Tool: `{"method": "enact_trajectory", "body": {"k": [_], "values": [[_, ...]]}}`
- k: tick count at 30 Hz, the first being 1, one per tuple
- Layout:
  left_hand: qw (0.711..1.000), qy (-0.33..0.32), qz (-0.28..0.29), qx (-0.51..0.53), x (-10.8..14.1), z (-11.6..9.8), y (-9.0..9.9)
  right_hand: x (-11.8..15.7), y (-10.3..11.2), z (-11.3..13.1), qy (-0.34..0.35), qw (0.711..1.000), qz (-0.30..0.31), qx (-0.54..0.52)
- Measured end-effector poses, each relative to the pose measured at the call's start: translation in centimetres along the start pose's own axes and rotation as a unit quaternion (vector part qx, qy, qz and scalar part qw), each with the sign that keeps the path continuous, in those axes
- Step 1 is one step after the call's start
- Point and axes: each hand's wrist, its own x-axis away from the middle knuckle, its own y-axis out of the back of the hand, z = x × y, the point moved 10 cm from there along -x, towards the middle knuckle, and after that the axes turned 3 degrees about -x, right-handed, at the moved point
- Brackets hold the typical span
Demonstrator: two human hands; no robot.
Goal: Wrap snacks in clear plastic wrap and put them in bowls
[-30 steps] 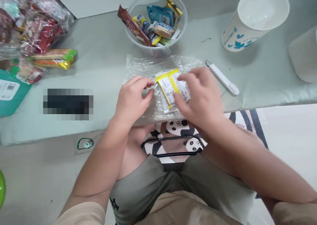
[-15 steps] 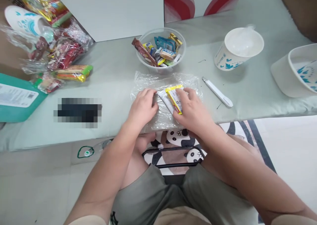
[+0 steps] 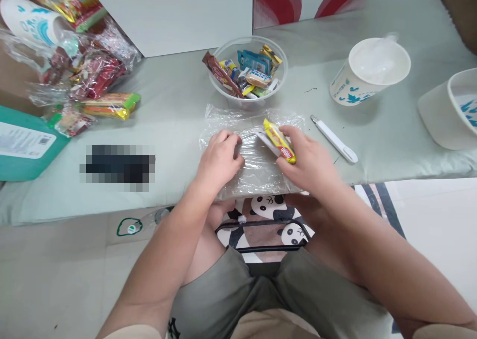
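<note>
A yellow-and-white snack packet [image 3: 279, 141] with red lettering is pinched between the thumb and fingers of my right hand [image 3: 311, 160]. Against the packet's left side lies a flat white piece [image 3: 269, 143], partly hidden by it. Both are tilted above a crinkled clear plastic bag [image 3: 257, 172] spread at the table's near edge. My left hand [image 3: 220, 160] rests on the left part of this bag, fingers bent and thumb apart, with nothing visible between them.
A clear bowl of snacks [image 3: 248, 98] stands behind the bag. To the right lie a white utility knife [image 3: 335, 140], a paper cup [image 3: 352, 88] and a larger white tub [image 3: 439, 115]. Leftward are a pixelated dark object [image 3: 119, 166], a snack heap [image 3: 97, 75] and a green package [image 3: 22, 152].
My right hand has lifted and turned the yellow packet, moving slightly right, so its yellow edge now faces up. My left hand stays on the bag. The view has shifted slightly.
</note>
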Motion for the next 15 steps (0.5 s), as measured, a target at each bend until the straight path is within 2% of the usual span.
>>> {"method": "enact_trajectory", "body": {"k": [3,6,9,11,13,15], "values": [[1.0,0.002,-0.001,0.004,0.0,0.1,0.0,-0.1,1.2,-1.0,-0.002,0.999,-0.045,-0.026],[1.0,0.006,-0.004,0.013,0.2,-0.2,0.3,-0.1,1.7,-1.7,-0.01,0.997,-0.062,-0.044],[0.995,-0.024,-0.082,0.044,0.6,-1.7,2.3,-0.2,2.0,-2.9,-0.038,0.994,-0.057,-0.091],[0.985,-0.06,-0.132,0.09,1.0,-3.0,3.5,-0.1,2.1,-4.5,-0.086,0.986,-0.059,-0.128],[0.975,-0.08,-0.141,0.154,1.1,-4.0,3.6,0.2,2.1,-6.0,-0.133,0.965,-0.073,-0.213],[0.962,-0.058,-0.101,0.249,0.6,-4.1,2.6,0.5,1.7,-6.5,-0.151,0.92,-0.099,-0.348]]}}
